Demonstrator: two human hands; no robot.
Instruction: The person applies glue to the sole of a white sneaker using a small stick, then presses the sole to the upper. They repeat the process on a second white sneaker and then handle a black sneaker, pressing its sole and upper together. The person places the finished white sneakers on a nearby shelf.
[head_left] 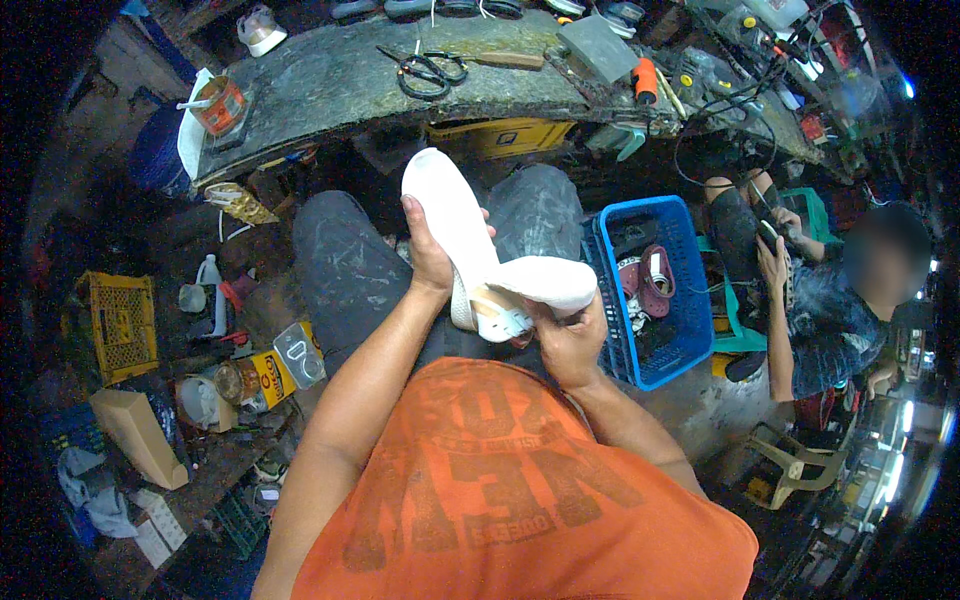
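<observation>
In front of my lap I hold white shoe pieces. My left hand [426, 247] is closed on a long white sole-shaped piece [447, 205], tilted up with its rounded end away from me. My right hand [570, 338] is closed round a second white piece [548, 275], which points to the right across the lower end of the first. Under their junction is a white shoe part with cut-outs and a tan inside [497, 315]; I cannot tell how the pieces join. My right fingertips are partly hidden beneath them.
A workbench [330, 100] ahead holds black scissors [425, 75], a can [218, 108] and clutter. At my right, a blue basket [668, 368] holds footwear; beyond it a co-worker [830, 330] sits working. A yellow crate [120, 320] and cardboard box [138, 435] lie left.
</observation>
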